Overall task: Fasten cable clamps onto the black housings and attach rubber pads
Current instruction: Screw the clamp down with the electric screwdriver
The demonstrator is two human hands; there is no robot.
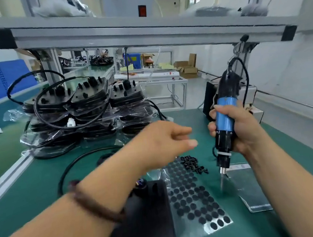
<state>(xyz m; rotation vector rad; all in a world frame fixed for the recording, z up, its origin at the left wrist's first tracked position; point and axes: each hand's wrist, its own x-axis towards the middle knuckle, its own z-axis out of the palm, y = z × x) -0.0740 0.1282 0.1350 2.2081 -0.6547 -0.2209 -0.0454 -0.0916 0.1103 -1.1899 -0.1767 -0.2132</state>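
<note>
Clamped in the right hand (238, 129) grip: blue screwdriver (225, 111), bit down, handy above screws (193, 163). Apart and empty, the left hand (165, 138) grip, poised mid-frame. Bottom centre on counter (33, 189), black housing (148, 215) beside rubber pad sheet (195, 197), within easy reach.

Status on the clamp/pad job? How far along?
Early, it seems. Done: cannot tell; the bagged stack of housings could be finished or waiting. In hand: right hand grips the screwdriver, tip off the work; left hand reaches forward, holding nothing. Left: the housing near the person, a screw pile and a mostly full pad sheet.
</note>
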